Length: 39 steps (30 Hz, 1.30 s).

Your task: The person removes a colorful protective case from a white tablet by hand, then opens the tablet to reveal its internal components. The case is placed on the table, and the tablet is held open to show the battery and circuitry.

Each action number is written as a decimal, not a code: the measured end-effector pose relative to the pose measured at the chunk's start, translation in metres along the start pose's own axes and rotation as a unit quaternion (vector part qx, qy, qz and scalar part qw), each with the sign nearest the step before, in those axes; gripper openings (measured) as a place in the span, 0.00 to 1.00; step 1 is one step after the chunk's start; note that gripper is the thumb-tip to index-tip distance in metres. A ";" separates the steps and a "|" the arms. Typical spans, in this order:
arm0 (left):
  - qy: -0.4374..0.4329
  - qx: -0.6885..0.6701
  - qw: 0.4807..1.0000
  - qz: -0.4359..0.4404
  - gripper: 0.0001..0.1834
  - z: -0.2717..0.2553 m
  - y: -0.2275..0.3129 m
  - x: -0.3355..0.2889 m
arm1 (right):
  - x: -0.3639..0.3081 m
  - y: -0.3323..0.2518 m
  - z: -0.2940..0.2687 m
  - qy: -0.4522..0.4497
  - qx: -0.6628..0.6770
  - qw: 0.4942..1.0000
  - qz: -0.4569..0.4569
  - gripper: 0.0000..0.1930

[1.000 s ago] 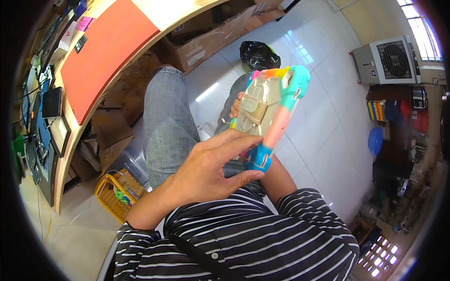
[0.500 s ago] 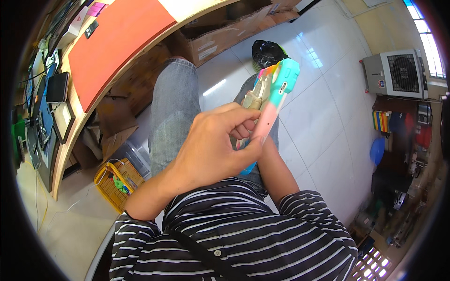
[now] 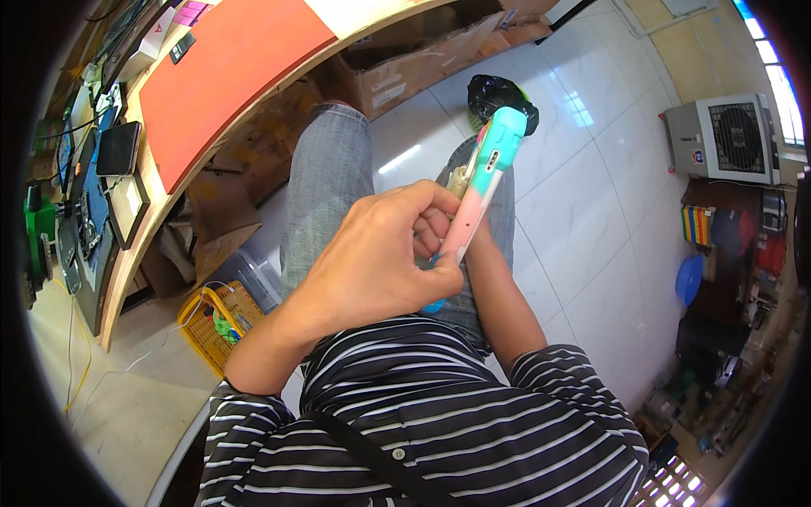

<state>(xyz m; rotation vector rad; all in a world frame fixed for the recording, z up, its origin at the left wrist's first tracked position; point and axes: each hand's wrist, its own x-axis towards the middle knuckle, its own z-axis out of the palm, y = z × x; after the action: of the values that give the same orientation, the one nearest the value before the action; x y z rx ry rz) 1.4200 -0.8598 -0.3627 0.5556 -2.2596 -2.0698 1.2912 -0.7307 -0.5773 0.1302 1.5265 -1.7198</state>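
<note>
A thin handheld device (image 3: pixel 480 186) in a turquoise and pink shell stands tilted above my knees. Its narrow edge faces me, with a small port slot near the turquoise end. My left hand (image 3: pixel 380 245) pinches its pink part, thumb along the lower edge, the other fingers curled against the side. Behind the device comes my right hand (image 3: pixel 480 243), of which only the wrist area shows; its fingers are hidden. A bit of blue (image 3: pixel 433 306) peeks out below my left hand; what it belongs to is unclear.
To the left curves a wooden desk with an orange-red board (image 3: pixel 228 80) and a black phone (image 3: pixel 118 149). A yellow basket (image 3: pixel 207 338) sits on the floor beside my left arm. Ahead are a cardboard box (image 3: pixel 422 68) and a black bag (image 3: pixel 498 95); an air cooler (image 3: pixel 722 139) stands right.
The device has turned more edge-on and shifted slightly left, so less of its colourful side shows. Both hands stay at it. The whole view has swung a little.
</note>
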 end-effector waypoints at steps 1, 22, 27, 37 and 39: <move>0.001 0.003 1.000 -0.002 0.21 0.000 -0.001 -0.001 | 0.002 0.001 0.000 0.034 -0.005 0.999 -0.018 0.38; 0.038 0.053 0.998 0.019 0.16 -0.013 -0.008 -0.013 | 0.029 0.014 -0.006 0.107 0.024 0.987 -0.115 0.36; -0.024 0.052 0.998 -0.040 0.16 -0.024 -0.001 -0.011 | 0.026 0.012 -0.004 0.100 0.029 0.989 -0.107 0.37; 0.000 -0.009 0.999 -0.033 0.12 -0.021 -0.006 -0.009 | 0.028 0.016 -0.006 0.109 0.016 0.988 -0.108 0.38; 0.010 -0.002 1.000 -0.018 0.10 -0.019 -0.010 -0.008 | 0.028 0.016 -0.007 0.105 0.022 0.989 -0.103 0.38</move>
<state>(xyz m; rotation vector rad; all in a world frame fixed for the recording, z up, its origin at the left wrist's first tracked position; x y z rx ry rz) 1.4350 -0.8764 -0.3682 0.6198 -2.2513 -2.0733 1.2794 -0.7375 -0.6080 0.1856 1.7039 -1.9549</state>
